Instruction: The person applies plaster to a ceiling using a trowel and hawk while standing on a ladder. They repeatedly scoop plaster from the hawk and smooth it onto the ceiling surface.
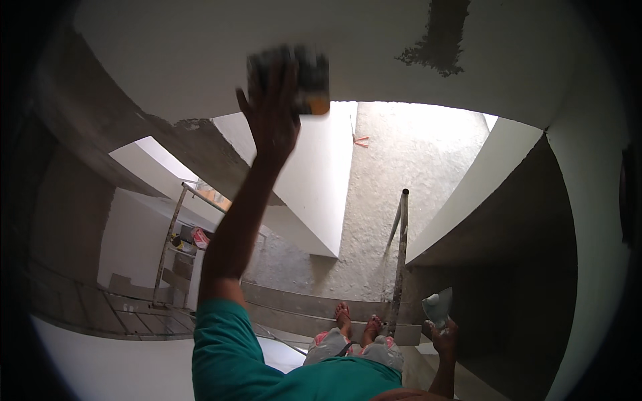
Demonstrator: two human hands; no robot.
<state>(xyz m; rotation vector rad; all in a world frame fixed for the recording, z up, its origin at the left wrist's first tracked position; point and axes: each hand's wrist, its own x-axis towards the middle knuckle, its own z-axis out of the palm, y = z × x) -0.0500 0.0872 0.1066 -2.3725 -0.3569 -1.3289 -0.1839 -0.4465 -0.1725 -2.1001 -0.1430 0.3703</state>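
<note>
Raised overhead, my left hand [273, 127] presses its fingers along a dark, rectangular hand tool [314, 77] with an orange-yellow corner. Motion blurs the tool, so I cannot tell its exact kind. It is at the pale, coated ceiling surface [200, 47], close to a bare grey patch [438, 40] on its right. Low on the right, my right hand [444, 336] is closed around a putty knife [438, 307]. A lump of white putty [429, 299] sits on its blade, which points upward and away from the ceiling.
My bare feet [343, 319] stand on scaffold planks [287, 297] high above a rough, dusty floor [408, 147]. A metal post [402, 234] rises just ahead. Another scaffold frame [170, 234] stands at the left. White wall edges [311, 180] and a dark wall [515, 247] flank me.
</note>
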